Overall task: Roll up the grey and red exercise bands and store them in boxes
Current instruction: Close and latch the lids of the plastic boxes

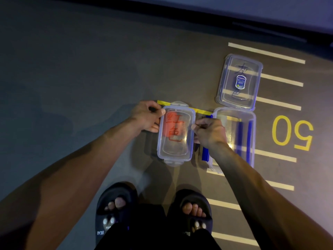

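**Clear plastic box with the red band, held at both long sides**

Clear plastic, lidded, with red writing on the lid: that box (175, 133) sits on the dark floor (72, 69) just ahead of my sandals (155, 212), and everything else I place from it. Through the lid I see the red band (168, 128) lying inside, towards the box's far-left part.

My left hand (146, 116) is at the box's left long side, fingers curled, thumb tip pressed on the lid's far-left corner and fingers against the side clip there. My right hand (210, 131) is at the box's right long side, fingers curled in against that edge, pinching the side latch. So the red band lies between my two hands, nearer the left one, under the lid.

Right of the box stands a second clear box (252, 123), open, with blue strips showing through its walls. Its loose lid (238, 82), marked with dark writing and a blue sticker, lies beyond it, touching its far rim. A strip of yellow tape (201, 110) runs on the floor behind the lidded box. Farther right are white lines and a yellow "50" (292, 134).
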